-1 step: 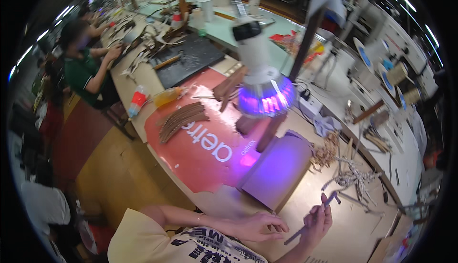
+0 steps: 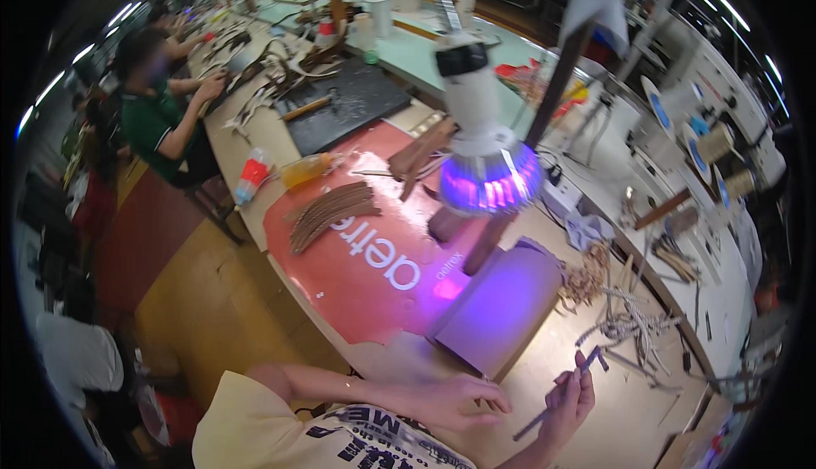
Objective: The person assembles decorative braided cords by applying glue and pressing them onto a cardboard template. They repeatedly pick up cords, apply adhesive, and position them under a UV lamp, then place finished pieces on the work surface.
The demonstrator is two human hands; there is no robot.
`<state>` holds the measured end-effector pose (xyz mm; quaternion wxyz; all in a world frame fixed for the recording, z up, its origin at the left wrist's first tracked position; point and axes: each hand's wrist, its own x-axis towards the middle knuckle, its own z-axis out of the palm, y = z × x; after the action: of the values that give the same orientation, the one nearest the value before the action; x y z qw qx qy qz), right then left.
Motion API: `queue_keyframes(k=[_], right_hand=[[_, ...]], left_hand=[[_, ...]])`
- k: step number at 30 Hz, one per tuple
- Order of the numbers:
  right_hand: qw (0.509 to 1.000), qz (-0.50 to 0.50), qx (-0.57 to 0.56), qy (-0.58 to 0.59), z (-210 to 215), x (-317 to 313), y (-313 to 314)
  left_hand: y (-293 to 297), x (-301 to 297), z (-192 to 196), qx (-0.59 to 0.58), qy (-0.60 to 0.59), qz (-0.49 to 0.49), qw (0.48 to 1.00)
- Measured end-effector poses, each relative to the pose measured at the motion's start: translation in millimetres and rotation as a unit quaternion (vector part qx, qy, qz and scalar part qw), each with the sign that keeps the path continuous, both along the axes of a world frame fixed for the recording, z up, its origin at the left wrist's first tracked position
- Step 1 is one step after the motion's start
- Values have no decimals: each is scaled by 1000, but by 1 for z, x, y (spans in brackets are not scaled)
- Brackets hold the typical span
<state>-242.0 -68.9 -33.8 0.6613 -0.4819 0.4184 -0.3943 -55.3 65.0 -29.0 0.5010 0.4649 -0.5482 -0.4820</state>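
My right hand (image 2: 568,403) is raised over the bench and grips a thin dark strip (image 2: 561,397) that runs slantwise through the fingers. My left hand (image 2: 455,401) lies just left of it, low on the wooden bench (image 2: 612,435), fingers loosely curled; something thin may sit under the fingertips but I cannot tell. Right in front of both hands stands a tilted flat board (image 2: 501,307) lit purple by a lamp (image 2: 489,171) hanging above it.
A red mat (image 2: 357,256) holds a fan of brown curved strips (image 2: 327,210). Tangled cords and strips (image 2: 629,324) lie to the right. A black mat (image 2: 348,103), an orange bottle (image 2: 306,169) and a red-capped bottle (image 2: 249,177) sit farther back. A person in green (image 2: 157,120) works at the left.
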Motion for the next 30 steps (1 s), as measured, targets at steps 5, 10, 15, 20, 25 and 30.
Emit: queue_keyframes(k=[5, 10, 15, 20, 25, 30], right_hand=[[931, 139, -42, 335, -14, -23, -7], [934, -2, -104, 341, -33, -9, 10], [834, -165, -210, 483, -66, -22, -2], [773, -231, -251, 535, -71, -54, -2], [894, -226, -188, 339, -13, -61, 10], [991, 5, -70, 110, 35, -42, 38]], left_hand=[[25, 117, 19, 101, -69, 159, 980], [70, 282, 8, 38, -253, 449, 856], [159, 425, -44, 325, -587, 621, 404], [242, 467, -88, 355, -460, 636, 508], [246, 412, -40, 250, -232, 749, 568], [161, 182, -3, -5, -276, 620, 734]])
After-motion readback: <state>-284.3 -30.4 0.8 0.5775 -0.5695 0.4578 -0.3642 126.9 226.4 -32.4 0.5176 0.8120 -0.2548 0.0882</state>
